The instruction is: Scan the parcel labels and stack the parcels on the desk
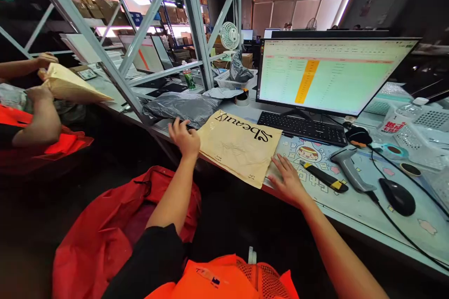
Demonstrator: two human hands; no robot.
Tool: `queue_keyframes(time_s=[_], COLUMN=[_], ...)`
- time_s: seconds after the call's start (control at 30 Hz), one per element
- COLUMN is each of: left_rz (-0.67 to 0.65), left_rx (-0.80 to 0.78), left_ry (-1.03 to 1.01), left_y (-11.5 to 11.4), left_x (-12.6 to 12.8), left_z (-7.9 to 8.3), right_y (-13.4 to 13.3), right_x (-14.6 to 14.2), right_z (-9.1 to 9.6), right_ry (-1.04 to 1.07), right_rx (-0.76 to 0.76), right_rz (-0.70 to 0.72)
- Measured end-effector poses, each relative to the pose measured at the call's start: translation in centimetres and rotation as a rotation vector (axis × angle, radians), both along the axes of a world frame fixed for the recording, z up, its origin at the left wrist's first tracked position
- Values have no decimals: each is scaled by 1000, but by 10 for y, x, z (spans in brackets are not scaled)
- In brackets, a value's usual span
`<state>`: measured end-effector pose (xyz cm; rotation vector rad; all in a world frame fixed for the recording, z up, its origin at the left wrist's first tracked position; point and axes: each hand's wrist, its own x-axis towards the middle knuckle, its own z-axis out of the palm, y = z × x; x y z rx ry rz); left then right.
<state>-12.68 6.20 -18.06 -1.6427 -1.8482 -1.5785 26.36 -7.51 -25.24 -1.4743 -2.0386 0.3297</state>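
A yellow padded mailer [238, 149] printed with "Sbeauty", upside down from my side, lies flat on the desk between my hands. Just off its left end, my left hand [185, 139] has its fingers curled at a small black object, mostly hidden, whose kind I cannot make out. My right hand [288, 181] rests open at the mailer's right end, fingers spread on the desk edge. Beyond my left hand lies a grey plastic bag [185, 108]. To the right of my right hand are a yellow-and-black box cutter [324, 176] and a grey barcode scanner [352, 168].
A monitor [333, 74] stands behind a black keyboard [301, 127]. A mouse [397, 196] and cables lie at the right. Metal frame posts [196, 28] rise at the left. A red bag [119, 229] hangs below the desk. At far left, a co-worker's hands hold another padded mailer [72, 85].
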Motion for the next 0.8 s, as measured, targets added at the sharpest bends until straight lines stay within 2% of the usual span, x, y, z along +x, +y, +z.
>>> queue_keyframes(time_s=[0.07, 0.13, 0.2, 0.27, 0.33, 0.4, 0.6, 0.67, 0.73, 0.8], left_rz=[-254, -479, -523, -519, -515, -513, -556, -675, -854, -973], left_rx=[-97, -301, -498, -605, -630, -617, -597, -644, -690, -702], left_ry=[199, 400, 498, 539, 550, 542, 459, 494, 620, 775], left_y=[9, 10, 7, 3, 2, 3, 6, 1, -8, -17], left_x=[34, 72, 100, 112, 111, 107, 101, 89, 66, 39], left_z=[1, -11, -30, -47, -57, -60, -51, -47, -48, -53], right_y=[0, -1, -1, -1, -1, 0, 4, 5, 6, 7], right_x=[-1, -2, -2, -1, -1, 0, 1, 3, 7, 9], right_z=[0, 0, 0, -1, -3, -4, -7, -9, -12, -13], right_ry=[-63, -85, -77, -58, -36, -12, 87, 137, 187, 229], right_rx=[-26, -37, -42, -50, -54, -55, -59, -28, 5, 11], right_rz=[-1, 2, -6, -19, -28, -29, -91, -116, -131, -147])
